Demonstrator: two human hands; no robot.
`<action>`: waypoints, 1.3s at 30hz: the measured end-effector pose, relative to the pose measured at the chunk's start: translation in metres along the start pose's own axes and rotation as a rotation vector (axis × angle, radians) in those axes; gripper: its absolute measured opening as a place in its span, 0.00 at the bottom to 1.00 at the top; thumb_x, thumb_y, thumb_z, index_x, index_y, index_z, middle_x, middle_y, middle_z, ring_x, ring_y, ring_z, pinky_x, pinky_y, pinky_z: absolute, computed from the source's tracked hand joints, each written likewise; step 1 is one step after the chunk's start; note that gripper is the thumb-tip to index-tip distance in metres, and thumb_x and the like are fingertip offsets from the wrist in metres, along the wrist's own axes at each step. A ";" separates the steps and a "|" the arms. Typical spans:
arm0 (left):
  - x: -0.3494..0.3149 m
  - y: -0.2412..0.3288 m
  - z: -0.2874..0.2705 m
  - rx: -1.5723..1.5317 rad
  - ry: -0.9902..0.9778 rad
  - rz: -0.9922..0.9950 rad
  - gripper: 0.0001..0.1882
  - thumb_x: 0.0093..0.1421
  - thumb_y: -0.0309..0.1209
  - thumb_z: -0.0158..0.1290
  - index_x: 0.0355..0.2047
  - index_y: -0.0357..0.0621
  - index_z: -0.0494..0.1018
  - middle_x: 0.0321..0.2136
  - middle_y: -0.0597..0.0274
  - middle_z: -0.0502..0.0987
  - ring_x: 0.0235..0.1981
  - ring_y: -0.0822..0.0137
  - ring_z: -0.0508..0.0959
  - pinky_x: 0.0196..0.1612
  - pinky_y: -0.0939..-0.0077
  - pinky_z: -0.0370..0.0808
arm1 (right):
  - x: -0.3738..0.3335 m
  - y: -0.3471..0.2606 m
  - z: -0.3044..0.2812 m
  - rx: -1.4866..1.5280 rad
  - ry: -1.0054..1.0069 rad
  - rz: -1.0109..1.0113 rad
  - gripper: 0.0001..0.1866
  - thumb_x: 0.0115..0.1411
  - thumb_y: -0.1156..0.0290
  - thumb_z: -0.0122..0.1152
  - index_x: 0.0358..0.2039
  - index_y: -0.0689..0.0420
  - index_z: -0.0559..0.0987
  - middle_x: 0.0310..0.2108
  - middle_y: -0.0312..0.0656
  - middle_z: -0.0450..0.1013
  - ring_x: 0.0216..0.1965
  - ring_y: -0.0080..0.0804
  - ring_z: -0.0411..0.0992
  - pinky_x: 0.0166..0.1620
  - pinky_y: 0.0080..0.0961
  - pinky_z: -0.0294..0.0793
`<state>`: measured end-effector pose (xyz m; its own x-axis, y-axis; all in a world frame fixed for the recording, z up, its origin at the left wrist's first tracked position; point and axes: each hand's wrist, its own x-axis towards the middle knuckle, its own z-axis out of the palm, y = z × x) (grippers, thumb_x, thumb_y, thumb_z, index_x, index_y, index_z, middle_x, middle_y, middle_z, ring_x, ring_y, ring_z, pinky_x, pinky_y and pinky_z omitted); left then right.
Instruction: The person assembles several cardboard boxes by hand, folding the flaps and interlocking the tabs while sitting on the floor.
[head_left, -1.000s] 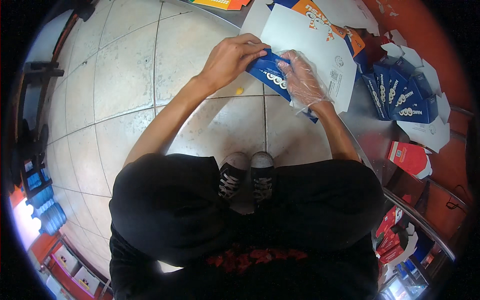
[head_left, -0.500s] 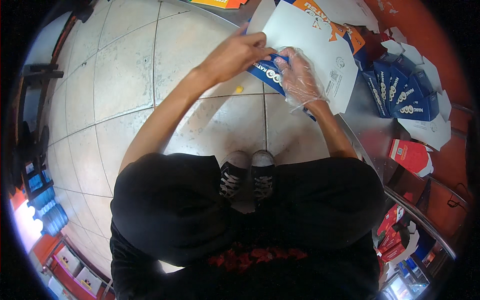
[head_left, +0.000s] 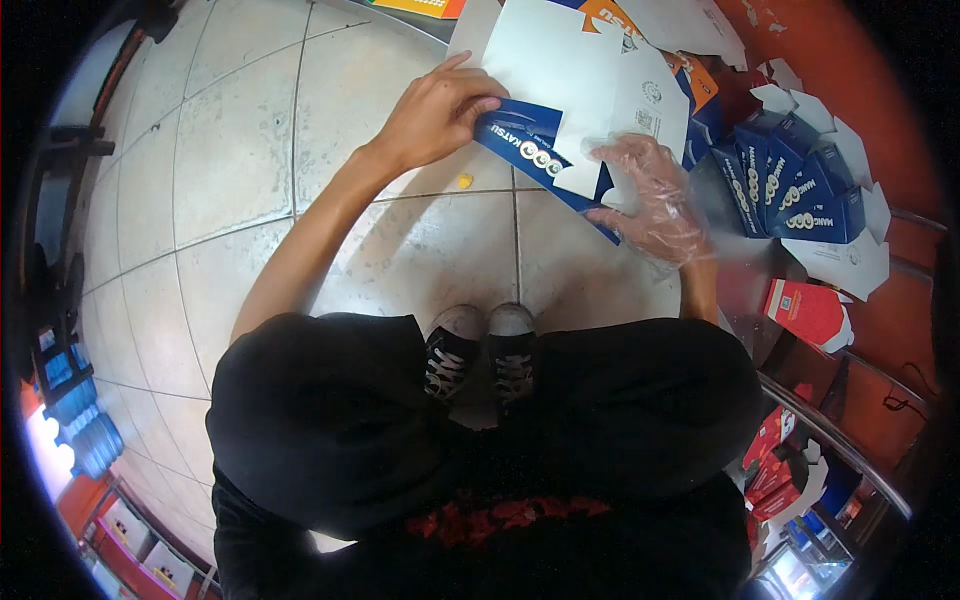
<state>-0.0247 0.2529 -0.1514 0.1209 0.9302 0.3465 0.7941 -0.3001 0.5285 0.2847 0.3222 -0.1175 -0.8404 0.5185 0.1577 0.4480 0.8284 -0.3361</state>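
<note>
A flat cardboard box blank with a white inner face lies at the upper middle, one edge folded over to show a printed blue panel. At the panel's left end, my bare left hand grips the blank, the thumb on the blue surface. My right hand, in a clear plastic glove, holds the opposite end, its thumb at the near blue edge and its curved fingers against the white flap. Much of the blank's underside is hidden.
Folded blue boxes stand fanned together on the right, beside a red box. More blanks lie beyond. A metal rail runs at the lower right. My shoes rest on the tiled floor, with a small yellow scrap ahead.
My hands have moved apart: the left shifted left, the right moved right and down from the panel's middle to its end. More of the blue panel now shows.
</note>
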 end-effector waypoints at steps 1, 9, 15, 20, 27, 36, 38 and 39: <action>0.002 0.003 0.000 0.014 0.015 0.004 0.09 0.65 0.28 0.53 0.42 0.40 0.81 0.39 0.53 0.83 0.37 0.53 0.81 0.66 0.55 0.66 | -0.004 -0.002 -0.003 -0.058 0.014 0.024 0.30 0.48 0.68 0.76 0.54 0.47 0.77 0.53 0.44 0.70 0.54 0.46 0.71 0.56 0.40 0.73; 0.013 0.025 -0.005 0.141 -0.231 -0.039 0.13 0.68 0.34 0.49 0.43 0.40 0.80 0.37 0.54 0.82 0.43 0.53 0.80 0.53 0.58 0.71 | 0.017 0.002 0.013 -0.181 0.295 -0.202 0.10 0.51 0.79 0.67 0.35 0.56 0.84 0.33 0.42 0.77 0.36 0.44 0.76 0.39 0.40 0.75; 0.036 0.037 -0.006 0.180 -0.431 -0.091 0.14 0.70 0.35 0.47 0.46 0.41 0.78 0.39 0.53 0.82 0.43 0.55 0.80 0.55 0.59 0.69 | 0.030 -0.011 0.013 -0.164 0.265 -0.075 0.11 0.52 0.75 0.64 0.37 0.55 0.82 0.37 0.43 0.76 0.37 0.44 0.76 0.37 0.40 0.75; 0.038 0.034 -0.001 0.089 -0.345 0.028 0.13 0.70 0.33 0.47 0.45 0.39 0.78 0.39 0.52 0.81 0.44 0.53 0.80 0.55 0.57 0.70 | 0.041 -0.017 0.005 -0.298 0.172 -0.061 0.12 0.53 0.76 0.61 0.40 0.56 0.81 0.40 0.46 0.76 0.38 0.47 0.78 0.41 0.40 0.79; 0.028 0.024 0.006 -0.044 -0.224 0.192 0.11 0.68 0.27 0.50 0.45 0.35 0.78 0.39 0.49 0.80 0.43 0.52 0.80 0.54 0.58 0.74 | 0.057 -0.011 0.014 -0.354 0.190 -0.138 0.17 0.52 0.77 0.60 0.45 0.58 0.79 0.40 0.50 0.76 0.39 0.48 0.78 0.41 0.39 0.80; 0.026 0.018 0.015 -0.043 -0.105 0.246 0.11 0.67 0.28 0.50 0.42 0.33 0.77 0.35 0.48 0.78 0.40 0.49 0.79 0.55 0.56 0.71 | 0.072 -0.027 0.023 -0.466 0.241 -0.237 0.13 0.54 0.79 0.58 0.42 0.61 0.77 0.39 0.51 0.75 0.42 0.47 0.77 0.43 0.39 0.79; 0.029 0.021 0.017 -0.009 -0.088 0.283 0.11 0.67 0.28 0.51 0.42 0.33 0.77 0.34 0.47 0.77 0.39 0.48 0.78 0.54 0.57 0.72 | 0.070 -0.016 0.034 -0.478 0.356 -0.347 0.12 0.54 0.79 0.58 0.41 0.61 0.76 0.39 0.51 0.75 0.41 0.47 0.77 0.43 0.39 0.79; 0.030 0.019 0.019 -0.024 -0.109 0.243 0.11 0.67 0.29 0.51 0.42 0.32 0.77 0.34 0.47 0.78 0.39 0.48 0.79 0.53 0.57 0.73 | 0.071 -0.018 0.035 -0.434 0.322 -0.319 0.12 0.54 0.80 0.58 0.41 0.61 0.77 0.39 0.51 0.75 0.42 0.47 0.77 0.43 0.39 0.79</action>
<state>0.0051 0.2786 -0.1456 0.3709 0.8472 0.3805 0.7195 -0.5211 0.4590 0.2062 0.3372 -0.1331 -0.8496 0.2129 0.4826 0.3296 0.9286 0.1705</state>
